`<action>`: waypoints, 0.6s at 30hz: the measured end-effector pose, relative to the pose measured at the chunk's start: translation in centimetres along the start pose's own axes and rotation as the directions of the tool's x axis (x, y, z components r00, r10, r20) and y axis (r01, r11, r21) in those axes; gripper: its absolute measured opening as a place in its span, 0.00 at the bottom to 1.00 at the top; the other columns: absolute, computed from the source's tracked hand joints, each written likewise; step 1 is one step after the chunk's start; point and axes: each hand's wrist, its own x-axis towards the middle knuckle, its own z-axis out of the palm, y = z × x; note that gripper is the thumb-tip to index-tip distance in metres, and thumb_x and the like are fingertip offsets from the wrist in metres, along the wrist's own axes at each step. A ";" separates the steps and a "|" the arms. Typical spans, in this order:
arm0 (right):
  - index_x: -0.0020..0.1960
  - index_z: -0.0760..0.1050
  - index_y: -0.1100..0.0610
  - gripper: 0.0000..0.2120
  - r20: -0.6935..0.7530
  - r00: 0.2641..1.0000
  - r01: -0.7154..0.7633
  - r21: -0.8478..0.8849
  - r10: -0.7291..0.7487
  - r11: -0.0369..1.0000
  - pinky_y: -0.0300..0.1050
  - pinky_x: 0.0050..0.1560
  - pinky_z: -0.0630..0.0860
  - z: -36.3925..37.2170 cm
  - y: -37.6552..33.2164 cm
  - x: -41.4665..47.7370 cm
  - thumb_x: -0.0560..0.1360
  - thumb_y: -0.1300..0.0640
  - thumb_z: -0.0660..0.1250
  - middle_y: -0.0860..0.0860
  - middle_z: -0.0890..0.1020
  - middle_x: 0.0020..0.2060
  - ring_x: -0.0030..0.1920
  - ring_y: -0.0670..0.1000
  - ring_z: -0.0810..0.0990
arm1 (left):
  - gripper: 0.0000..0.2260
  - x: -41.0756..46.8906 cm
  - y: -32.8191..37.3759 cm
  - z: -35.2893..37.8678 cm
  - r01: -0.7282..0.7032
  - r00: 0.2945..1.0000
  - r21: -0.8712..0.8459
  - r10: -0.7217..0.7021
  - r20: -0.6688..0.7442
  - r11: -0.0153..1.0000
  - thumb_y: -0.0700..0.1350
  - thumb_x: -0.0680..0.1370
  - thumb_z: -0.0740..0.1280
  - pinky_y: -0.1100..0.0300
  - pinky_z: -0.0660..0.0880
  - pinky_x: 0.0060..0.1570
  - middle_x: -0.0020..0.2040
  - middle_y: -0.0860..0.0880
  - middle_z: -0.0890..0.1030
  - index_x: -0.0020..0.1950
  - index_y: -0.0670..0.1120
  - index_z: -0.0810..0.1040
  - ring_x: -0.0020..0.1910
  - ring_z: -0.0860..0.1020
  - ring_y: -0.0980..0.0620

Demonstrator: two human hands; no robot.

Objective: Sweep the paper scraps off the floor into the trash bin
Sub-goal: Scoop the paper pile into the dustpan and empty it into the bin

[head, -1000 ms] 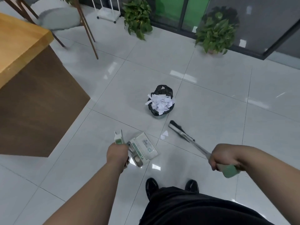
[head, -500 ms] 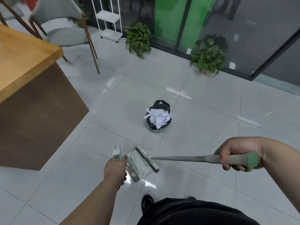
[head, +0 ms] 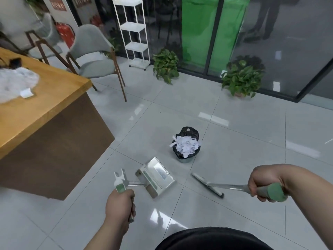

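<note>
A small trash bin [head: 186, 158] lined with a black bag stands on the tiled floor ahead of me, heaped with white paper scraps [head: 186, 144]. My left hand [head: 119, 204] grips the green-and-white handle of a dustpan [head: 155, 175], whose pan hangs just left of the bin with its mouth turned up. My right hand [head: 261, 184] grips the green handle of a broom [head: 209, 185]. The broom's head points left and sits low over the floor between the pan and my right hand. I see no loose scraps on the tiles around the bin.
A wooden desk [head: 45, 112] fills the left side, with a white cloth on top. Two grey chairs [head: 91, 56] stand behind it. A white wire shelf [head: 134, 31] and two potted plants [head: 241, 81] line the glass wall at the back.
The broom head swept into the dustpan, then pulled away to the right. The dustpan tipped up and moved closer to the bin. My view rose, showing more of the room.
</note>
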 end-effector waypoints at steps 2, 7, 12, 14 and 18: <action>0.45 0.74 0.62 0.04 -0.006 1.000 -0.029 0.022 0.029 0.999 0.35 0.30 0.66 -0.7 0.5 0.8 0.72 0.63 0.67 0.57 0.79 0.29 0.23 0.53 0.74 | 0.06 -1.8 1.4 0.3 -0.060 0.998 0.003 0.060 -0.017 0.998 0.33 0.73 0.63 0.59 0.64 0.28 0.27 0.45 0.68 0.41 0.43 0.69 0.22 0.65 0.49; 0.46 0.71 0.63 0.05 -0.017 0.999 -0.046 0.143 0.049 0.989 0.33 0.24 0.65 -3.2 2.4 1.7 0.72 0.63 0.65 0.58 0.77 0.31 0.22 0.53 0.73 | 0.07 -6.9 4.9 2.8 -0.200 0.979 0.044 0.201 -0.029 0.979 0.33 0.73 0.62 0.60 0.63 0.28 0.29 0.44 0.68 0.41 0.43 0.68 0.23 0.65 0.49; 0.44 0.72 0.62 0.05 0.023 0.998 -0.062 0.155 0.059 0.986 0.34 0.24 0.63 -5.7 5.8 2.9 0.71 0.61 0.66 0.57 0.78 0.32 0.24 0.53 0.72 | 0.07 -11.3 7.1 7.1 -0.288 0.953 0.119 0.296 -0.062 0.950 0.33 0.73 0.61 0.60 0.62 0.26 0.29 0.44 0.68 0.41 0.44 0.67 0.26 0.65 0.48; 0.47 0.74 0.61 0.07 0.027 0.999 -0.041 0.157 0.037 0.987 0.34 0.24 0.65 -6.4 7.4 3.4 0.70 0.62 0.67 0.57 0.78 0.32 0.23 0.53 0.73 | 0.07 -12.2 6.8 9.3 -0.328 0.936 0.218 0.348 -0.060 0.919 0.34 0.73 0.61 0.59 0.63 0.26 0.30 0.44 0.68 0.40 0.44 0.65 0.27 0.65 0.47; 0.49 0.73 0.62 0.07 0.038 0.999 -0.012 0.150 0.006 0.989 0.33 0.24 0.67 -8.3 10.5 4.4 0.72 0.62 0.67 0.57 0.78 0.32 0.22 0.52 0.73 | 0.05 -12.9 5.0 14.1 -0.417 0.873 0.575 0.485 0.039 0.704 0.38 0.75 0.63 0.55 0.67 0.31 0.34 0.46 0.76 0.41 0.46 0.69 0.32 0.73 0.44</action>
